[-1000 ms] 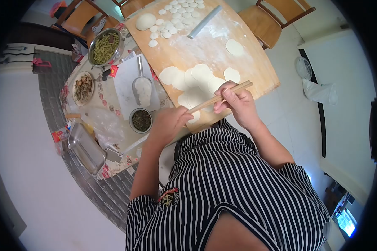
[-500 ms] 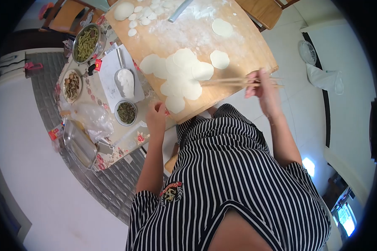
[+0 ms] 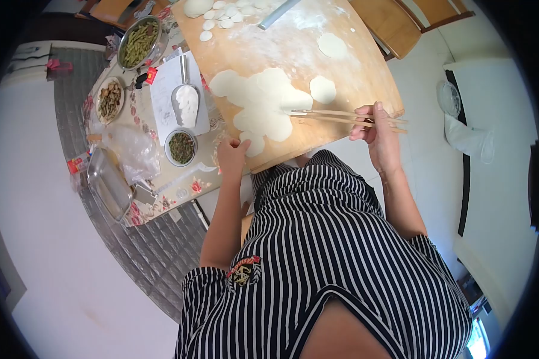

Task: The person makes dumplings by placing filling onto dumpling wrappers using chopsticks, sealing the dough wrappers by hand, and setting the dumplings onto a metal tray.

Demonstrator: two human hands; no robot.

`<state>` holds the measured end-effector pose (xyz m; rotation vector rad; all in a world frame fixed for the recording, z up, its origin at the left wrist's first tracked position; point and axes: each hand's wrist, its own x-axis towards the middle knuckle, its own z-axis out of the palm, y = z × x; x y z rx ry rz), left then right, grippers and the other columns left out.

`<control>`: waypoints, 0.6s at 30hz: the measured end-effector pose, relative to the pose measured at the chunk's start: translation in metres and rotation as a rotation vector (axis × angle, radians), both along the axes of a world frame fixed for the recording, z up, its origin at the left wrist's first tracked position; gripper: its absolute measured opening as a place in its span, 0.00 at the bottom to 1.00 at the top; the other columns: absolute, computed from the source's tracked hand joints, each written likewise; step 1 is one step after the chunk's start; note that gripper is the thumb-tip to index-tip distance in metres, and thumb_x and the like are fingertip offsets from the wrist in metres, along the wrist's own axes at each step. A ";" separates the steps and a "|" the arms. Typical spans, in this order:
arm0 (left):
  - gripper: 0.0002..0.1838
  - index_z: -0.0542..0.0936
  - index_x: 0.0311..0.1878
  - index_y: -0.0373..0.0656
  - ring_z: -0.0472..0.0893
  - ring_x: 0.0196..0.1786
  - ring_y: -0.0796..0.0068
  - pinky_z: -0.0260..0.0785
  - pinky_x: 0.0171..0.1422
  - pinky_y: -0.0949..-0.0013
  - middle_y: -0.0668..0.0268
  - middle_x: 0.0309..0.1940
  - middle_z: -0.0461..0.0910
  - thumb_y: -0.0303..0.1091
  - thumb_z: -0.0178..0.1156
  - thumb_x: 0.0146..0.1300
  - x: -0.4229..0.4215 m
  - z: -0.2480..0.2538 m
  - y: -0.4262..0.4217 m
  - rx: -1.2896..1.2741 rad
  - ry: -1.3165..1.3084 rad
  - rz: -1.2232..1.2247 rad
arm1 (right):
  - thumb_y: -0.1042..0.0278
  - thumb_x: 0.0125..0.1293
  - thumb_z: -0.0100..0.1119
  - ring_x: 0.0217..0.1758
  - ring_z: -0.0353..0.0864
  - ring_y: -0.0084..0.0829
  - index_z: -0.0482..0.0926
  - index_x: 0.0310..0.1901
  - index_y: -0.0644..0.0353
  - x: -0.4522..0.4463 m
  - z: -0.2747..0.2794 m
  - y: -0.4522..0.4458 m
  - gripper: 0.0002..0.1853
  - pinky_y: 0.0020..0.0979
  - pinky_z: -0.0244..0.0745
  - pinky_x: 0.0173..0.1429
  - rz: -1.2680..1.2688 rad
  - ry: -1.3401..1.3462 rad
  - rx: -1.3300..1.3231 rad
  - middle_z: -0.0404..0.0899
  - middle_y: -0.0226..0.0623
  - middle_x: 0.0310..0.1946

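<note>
My right hand (image 3: 377, 128) is closed round a pair of wooden chopsticks (image 3: 329, 116), held to the right over the board's near edge. Their tips point left, at a cluster of overlapping round dough wrappers (image 3: 263, 105). At the cluster's near left end, the fingertips of my left hand (image 3: 232, 152) are at the edge of a single wrapper (image 3: 253, 143), thumb and fingers close together. Two separate wrappers, one nearer (image 3: 323, 90) and one farther (image 3: 332, 45), lie on the floured wooden board (image 3: 365, 78).
Left of the board stand a bowl of dark chopped filling (image 3: 181, 148), a metal scoop of flour (image 3: 187, 105), a plate of chopped food (image 3: 110, 100), a bowl of green beans (image 3: 139, 45) and a metal tray (image 3: 109, 185). A rolling pin (image 3: 278, 14) lies farther back.
The chopsticks, first held between both hands, are now in my right hand alone, which has moved right. My left hand has let go of them and moved to the wrapper edge. The view has shifted.
</note>
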<state>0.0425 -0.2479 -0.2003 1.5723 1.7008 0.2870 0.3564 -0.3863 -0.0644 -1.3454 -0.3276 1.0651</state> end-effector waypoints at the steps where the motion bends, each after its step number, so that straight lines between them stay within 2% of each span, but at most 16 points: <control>1: 0.18 0.77 0.37 0.34 0.79 0.33 0.61 0.71 0.42 0.62 0.57 0.31 0.80 0.36 0.71 0.50 -0.001 0.003 0.000 -0.017 -0.028 0.006 | 0.45 0.76 0.43 0.27 0.80 0.25 0.76 0.43 0.67 -0.001 0.001 0.003 0.27 0.28 0.83 0.34 0.013 -0.005 0.005 0.74 0.36 0.32; 5: 0.15 0.78 0.42 0.36 0.80 0.32 0.61 0.72 0.42 0.62 0.57 0.32 0.81 0.33 0.68 0.55 0.005 0.039 -0.015 0.107 -0.153 0.122 | 0.50 0.77 0.44 0.28 0.81 0.25 0.76 0.44 0.67 -0.005 0.009 0.018 0.23 0.27 0.83 0.36 0.080 0.006 0.038 0.75 0.36 0.33; 7: 0.13 0.76 0.50 0.37 0.82 0.34 0.67 0.75 0.40 0.65 0.55 0.40 0.82 0.27 0.63 0.62 -0.003 0.060 -0.020 0.289 -0.192 -0.054 | 0.53 0.77 0.45 0.28 0.81 0.25 0.76 0.44 0.67 -0.013 0.011 0.027 0.21 0.27 0.83 0.37 0.123 0.011 0.048 0.75 0.37 0.33; 8: 0.13 0.76 0.50 0.37 0.82 0.34 0.67 0.75 0.40 0.65 0.55 0.40 0.82 0.27 0.63 0.62 -0.009 0.071 -0.022 0.296 -0.187 -0.023 | 0.56 0.77 0.47 0.30 0.82 0.25 0.76 0.46 0.68 -0.017 0.014 0.033 0.19 0.27 0.83 0.39 0.171 -0.014 0.025 0.76 0.38 0.35; 10: 0.14 0.79 0.50 0.44 0.81 0.40 0.59 0.72 0.45 0.61 0.61 0.39 0.82 0.28 0.63 0.60 -0.019 0.085 -0.020 0.552 -0.097 -0.165 | 0.60 0.76 0.49 0.31 0.83 0.26 0.76 0.48 0.68 -0.027 0.017 0.051 0.17 0.26 0.83 0.40 0.252 -0.050 0.019 0.77 0.39 0.37; 14: 0.13 0.77 0.50 0.41 0.81 0.44 0.62 0.73 0.48 0.62 0.60 0.43 0.82 0.27 0.62 0.61 -0.079 0.106 -0.034 0.376 -0.045 -0.162 | 0.64 0.75 0.51 0.35 0.84 0.27 0.77 0.52 0.70 -0.069 0.025 0.076 0.16 0.26 0.83 0.43 0.376 -0.079 -0.030 0.81 0.43 0.39; 16: 0.10 0.75 0.47 0.35 0.82 0.51 0.62 0.72 0.60 0.62 0.54 0.47 0.81 0.26 0.57 0.64 -0.100 0.103 -0.036 0.330 -0.332 0.028 | 0.65 0.75 0.52 0.36 0.85 0.28 0.79 0.51 0.71 -0.090 0.026 0.094 0.16 0.26 0.82 0.44 0.455 -0.077 -0.028 0.83 0.44 0.38; 17: 0.10 0.75 0.47 0.35 0.82 0.51 0.62 0.72 0.60 0.62 0.54 0.47 0.81 0.26 0.57 0.64 -0.113 0.106 -0.040 0.322 -0.333 0.044 | 0.65 0.75 0.52 0.36 0.85 0.28 0.79 0.51 0.71 -0.105 0.027 0.100 0.16 0.26 0.82 0.44 0.469 -0.078 -0.038 0.83 0.44 0.38; 18: 0.11 0.74 0.47 0.34 0.81 0.52 0.61 0.72 0.61 0.62 0.53 0.48 0.81 0.28 0.55 0.64 -0.123 0.108 -0.041 0.136 -0.651 0.290 | 0.64 0.74 0.53 0.36 0.84 0.28 0.79 0.51 0.71 -0.119 0.027 0.108 0.17 0.26 0.82 0.44 0.513 -0.082 -0.032 0.83 0.43 0.38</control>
